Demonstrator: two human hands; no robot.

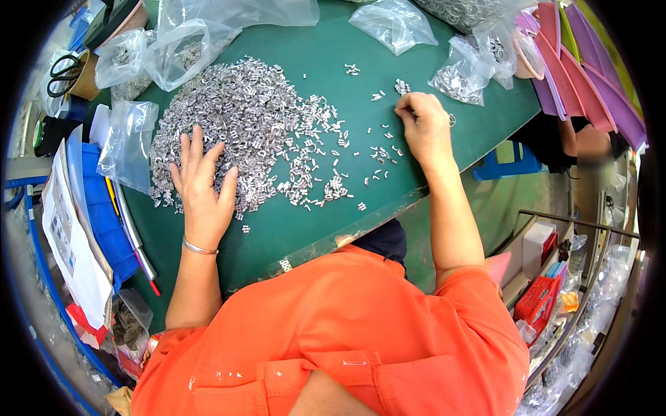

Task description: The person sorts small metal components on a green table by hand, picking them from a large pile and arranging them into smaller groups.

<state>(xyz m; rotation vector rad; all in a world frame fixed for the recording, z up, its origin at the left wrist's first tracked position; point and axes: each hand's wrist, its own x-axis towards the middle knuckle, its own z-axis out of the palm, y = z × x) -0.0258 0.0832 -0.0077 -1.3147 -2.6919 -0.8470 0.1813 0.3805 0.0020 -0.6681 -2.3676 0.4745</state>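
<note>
A big heap of small silvery metal pieces (236, 104) covers the left part of the green table (277, 246). My left hand (202, 184), with a metal bangle on its wrist, lies on the heap's near left side, fingers spread. Loose pieces (312, 149) trail off the heap to the right. Farther right, my right hand (424, 125) is closed in a pinch above the tabletop, and its fingertips hide whatever is between them. Just beyond them sits a little cluster of pieces (402, 87). A few strays (380, 154) are scattered to the left of this hand.
Clear plastic bags (461, 73) of metal parts stand at the far right, and more bags (184, 52) at the far left. Black-handled scissors (64, 75) are in a holder. A blue tray (104, 208) flanks the table's left side; pink and purple bins (565, 62) are at the right.
</note>
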